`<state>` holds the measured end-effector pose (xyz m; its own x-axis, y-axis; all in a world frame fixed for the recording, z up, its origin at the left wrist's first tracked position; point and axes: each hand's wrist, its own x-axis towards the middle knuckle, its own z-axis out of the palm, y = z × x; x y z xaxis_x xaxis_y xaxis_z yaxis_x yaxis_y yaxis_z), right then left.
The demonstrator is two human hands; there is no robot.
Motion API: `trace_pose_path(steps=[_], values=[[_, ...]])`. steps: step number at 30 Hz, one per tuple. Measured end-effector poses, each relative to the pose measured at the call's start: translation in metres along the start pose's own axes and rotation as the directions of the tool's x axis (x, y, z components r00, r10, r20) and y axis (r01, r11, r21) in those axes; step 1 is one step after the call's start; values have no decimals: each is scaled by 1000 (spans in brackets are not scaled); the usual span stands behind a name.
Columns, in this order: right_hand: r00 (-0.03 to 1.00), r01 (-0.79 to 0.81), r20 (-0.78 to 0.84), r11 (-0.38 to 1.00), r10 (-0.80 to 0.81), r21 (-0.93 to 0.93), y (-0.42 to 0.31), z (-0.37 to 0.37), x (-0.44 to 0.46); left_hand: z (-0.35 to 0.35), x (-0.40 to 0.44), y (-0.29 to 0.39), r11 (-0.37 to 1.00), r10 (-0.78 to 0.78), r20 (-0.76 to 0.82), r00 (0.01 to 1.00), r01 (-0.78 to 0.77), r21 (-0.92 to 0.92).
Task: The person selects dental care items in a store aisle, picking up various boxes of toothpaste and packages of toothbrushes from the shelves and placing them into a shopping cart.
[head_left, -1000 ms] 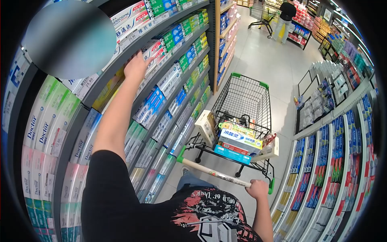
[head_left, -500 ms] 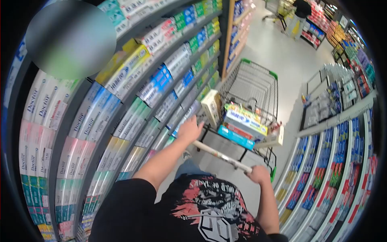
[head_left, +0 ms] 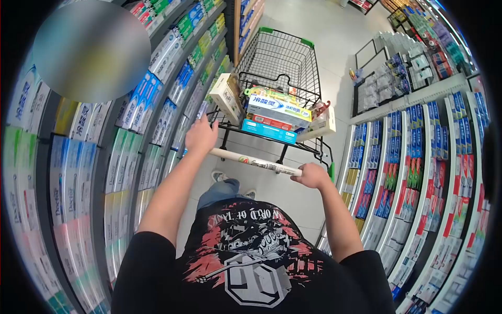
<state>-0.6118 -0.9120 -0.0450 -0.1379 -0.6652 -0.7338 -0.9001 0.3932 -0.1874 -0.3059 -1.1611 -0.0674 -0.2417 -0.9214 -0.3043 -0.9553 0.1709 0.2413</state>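
A shopping cart [head_left: 282,47] stands in front of me, its pale push handle [head_left: 256,163] running across between my hands. My right hand [head_left: 312,175] is closed round the handle's right end. At the left end, my left hand [head_left: 202,135] reaches forward with fingers stretched out and thumb apart, its wrist beside the handle; no object shows in it. Stacked at the cart's near end are a white-and-yellow toothpaste box [head_left: 280,108], a red box [head_left: 268,122] and a turquoise box [head_left: 269,131]. A cream carton [head_left: 226,97] leans at the left and another cream box [head_left: 320,125] at the right.
Shelves of toothpaste boxes [head_left: 123,157] line my left side, close to my left arm. On the right are shelves of packaged toothbrushes [head_left: 408,172] and a rack of hanging packs [head_left: 387,81]. Pale floor [head_left: 334,49] runs ahead past the cart.
My view has turned, so the cart and both hands appear further left and more upright. The right hand stays on the handle. The person far ahead is out of view.
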Motion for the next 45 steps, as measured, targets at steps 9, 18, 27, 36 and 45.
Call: trace_pose_path(steps=[9,18,27,36,45], values=[[1000,-17,7,998,16,55,-7,-28,21,0,40,-1,993,114,-24,993,-113,31],[961,66,-276,970,1,235,-15,-96,57,7,67,-4,987,159,-60,985,-158,23],[889,129,-395,955,-231,-267,-44,-165,180,-4,66,-6,982,70,103,992,-50,-184],[838,249,-448,949,-311,-194,-78,-191,158,-9,41,-47,830,112,-198,974,-201,-519],[324,648,-501,574,-803,-501,-248,-214,53,-136,-84,-85,178,197,1,980,-35,-983]])
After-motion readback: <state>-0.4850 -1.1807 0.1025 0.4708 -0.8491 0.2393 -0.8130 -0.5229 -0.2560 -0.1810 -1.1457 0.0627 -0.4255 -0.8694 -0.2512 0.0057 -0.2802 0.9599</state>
